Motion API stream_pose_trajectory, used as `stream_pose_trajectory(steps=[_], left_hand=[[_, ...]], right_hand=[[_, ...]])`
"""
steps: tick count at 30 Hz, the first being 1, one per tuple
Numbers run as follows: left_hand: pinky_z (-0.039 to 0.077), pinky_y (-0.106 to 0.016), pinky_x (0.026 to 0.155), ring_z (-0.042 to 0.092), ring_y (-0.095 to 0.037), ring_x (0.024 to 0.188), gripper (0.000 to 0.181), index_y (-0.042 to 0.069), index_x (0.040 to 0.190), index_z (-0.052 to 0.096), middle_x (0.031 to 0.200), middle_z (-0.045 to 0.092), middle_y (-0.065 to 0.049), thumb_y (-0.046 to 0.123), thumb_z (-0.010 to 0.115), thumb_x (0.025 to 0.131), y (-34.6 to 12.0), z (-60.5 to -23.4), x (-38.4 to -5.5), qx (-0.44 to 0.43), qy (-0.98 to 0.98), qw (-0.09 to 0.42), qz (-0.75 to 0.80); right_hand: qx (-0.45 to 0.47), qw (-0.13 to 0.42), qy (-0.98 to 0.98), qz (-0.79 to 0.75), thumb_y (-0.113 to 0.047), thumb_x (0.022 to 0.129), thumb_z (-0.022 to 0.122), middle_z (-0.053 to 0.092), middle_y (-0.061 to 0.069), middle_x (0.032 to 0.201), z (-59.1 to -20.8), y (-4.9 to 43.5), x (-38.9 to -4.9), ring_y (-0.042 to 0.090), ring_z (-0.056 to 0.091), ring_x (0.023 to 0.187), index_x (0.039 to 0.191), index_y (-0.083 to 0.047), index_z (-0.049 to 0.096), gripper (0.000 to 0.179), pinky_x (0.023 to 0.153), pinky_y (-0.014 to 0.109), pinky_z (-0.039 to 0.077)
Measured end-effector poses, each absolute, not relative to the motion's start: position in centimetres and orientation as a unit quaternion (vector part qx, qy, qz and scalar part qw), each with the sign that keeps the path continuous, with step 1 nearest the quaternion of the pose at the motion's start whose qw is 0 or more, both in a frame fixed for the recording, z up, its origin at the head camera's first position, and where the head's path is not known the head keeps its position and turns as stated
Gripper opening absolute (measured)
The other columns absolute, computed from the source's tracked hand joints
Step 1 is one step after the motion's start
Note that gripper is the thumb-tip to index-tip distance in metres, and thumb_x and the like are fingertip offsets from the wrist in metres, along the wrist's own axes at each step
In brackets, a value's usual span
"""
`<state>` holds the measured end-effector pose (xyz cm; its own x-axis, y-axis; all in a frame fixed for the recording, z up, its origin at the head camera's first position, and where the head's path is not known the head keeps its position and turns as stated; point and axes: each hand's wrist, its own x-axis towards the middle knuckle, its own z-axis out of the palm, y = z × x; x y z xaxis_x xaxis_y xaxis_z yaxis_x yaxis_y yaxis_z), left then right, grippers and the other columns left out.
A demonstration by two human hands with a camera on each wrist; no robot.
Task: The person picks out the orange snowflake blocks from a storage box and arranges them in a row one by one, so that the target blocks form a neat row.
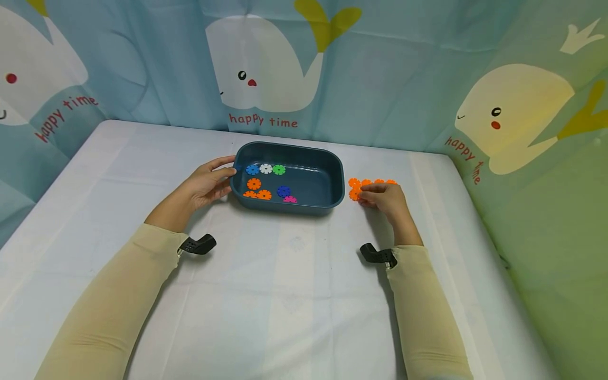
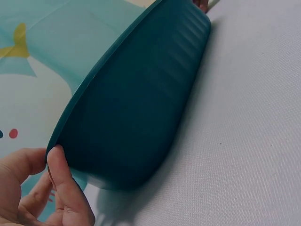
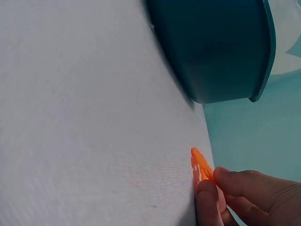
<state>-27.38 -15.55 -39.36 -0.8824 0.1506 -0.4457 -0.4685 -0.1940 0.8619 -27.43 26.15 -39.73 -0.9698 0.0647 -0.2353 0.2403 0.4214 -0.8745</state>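
A dark teal rectangular tub (image 1: 311,182) stands on the table. My left hand (image 1: 209,182) holds its left end, the thumb at the rim and fingers against the outside wall. Several notched plastic discs lie inside: a blue disc (image 1: 252,169), a white disc (image 1: 266,169), a green disc (image 1: 278,170), some orange discs (image 1: 254,183), a dark blue disc (image 1: 283,191) and a pink disc (image 1: 290,199). Right of the tub, my right hand (image 1: 388,200) pinches an orange notched disc (image 3: 202,164) between thumb and fingers, low over the tabletop. More orange discs (image 1: 354,182) lie by it, partly hidden behind the hand.
A white cloth covers the table (image 1: 294,295). Behind and beside it hangs a blue-green curtain (image 1: 389,79) printed with whales. Each sleeve carries a black wrist mount (image 1: 199,244) near the cuff.
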Motion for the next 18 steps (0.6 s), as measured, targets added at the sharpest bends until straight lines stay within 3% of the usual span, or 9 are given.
stream_pose_trajectory(steps=[4,12,18], left_hand=[[0.055,-0.016,0.055,0.059,-0.007,0.074,0.053,0.022,0.148,0.045,0.103,0.059,0.001,0.014,0.061,0.098,-15.5,-39.4,-27.5,-0.135,0.604,0.201,0.759],[0.055,-0.015,0.055,0.059,-0.006,0.074,0.056,0.022,0.150,0.042,0.106,0.056,0.000,0.014,0.061,0.098,-15.6,-39.2,-27.3,-0.131,0.602,0.207,0.759],[0.054,-0.015,0.055,0.058,-0.006,0.073,0.056,0.022,0.150,0.042,0.107,0.055,0.000,0.014,0.060,0.098,-15.5,-39.1,-27.2,-0.134,0.606,0.211,0.755]], right_hand=[[0.091,0.082,0.849,-0.515,-0.007,0.090,0.070,0.071,-0.004,0.079,-39.6,26.2,-27.4,-0.001,0.068,0.065,0.120,0.013,0.063,0.036,0.071,0.014,0.056],[0.096,0.072,0.875,-0.468,-0.015,0.090,0.072,0.072,-0.008,0.078,-39.0,26.2,-27.3,-0.004,0.067,0.066,0.120,0.007,0.066,0.038,0.072,0.009,0.050],[0.094,0.082,0.857,-0.500,-0.016,0.091,0.071,0.069,0.005,0.101,-37.8,25.5,-27.1,0.001,0.069,0.074,0.124,0.006,0.064,0.040,0.074,0.014,0.056]])
